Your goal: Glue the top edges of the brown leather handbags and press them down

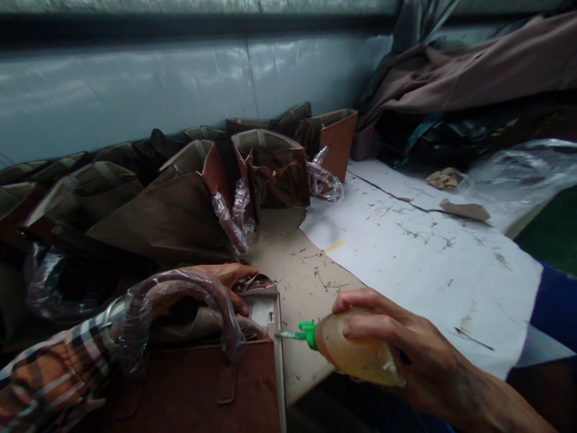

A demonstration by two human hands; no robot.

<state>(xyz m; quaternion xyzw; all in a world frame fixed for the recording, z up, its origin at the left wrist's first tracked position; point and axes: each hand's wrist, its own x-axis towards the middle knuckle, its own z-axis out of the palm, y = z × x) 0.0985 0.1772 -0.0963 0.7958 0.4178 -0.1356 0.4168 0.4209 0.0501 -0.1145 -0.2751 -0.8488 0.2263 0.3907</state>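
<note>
White paper [433, 270] lies right of centre; lower centre, the right hand [415, 346] grips a bottle [360, 355] sideways, apparently aiming at the lower-left brown bag [189, 391]; the left hand [228, 279], grip unclear, seemingly steadies its opening.

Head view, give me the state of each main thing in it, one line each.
Near bag, open at the top
Bag handle, raised, wrapped in clear plastic
Squeeze bottle, tipped sideways, amber inside
Green nozzle, pointing at the near bag's edge; contact unclear
Right hand, closed around the squeeze bottle
Left hand, at the near bag's mouth; grip unclear
Bags behind, crowded together, open-topped
White paper, spread out, strewn with dark bits
</note>
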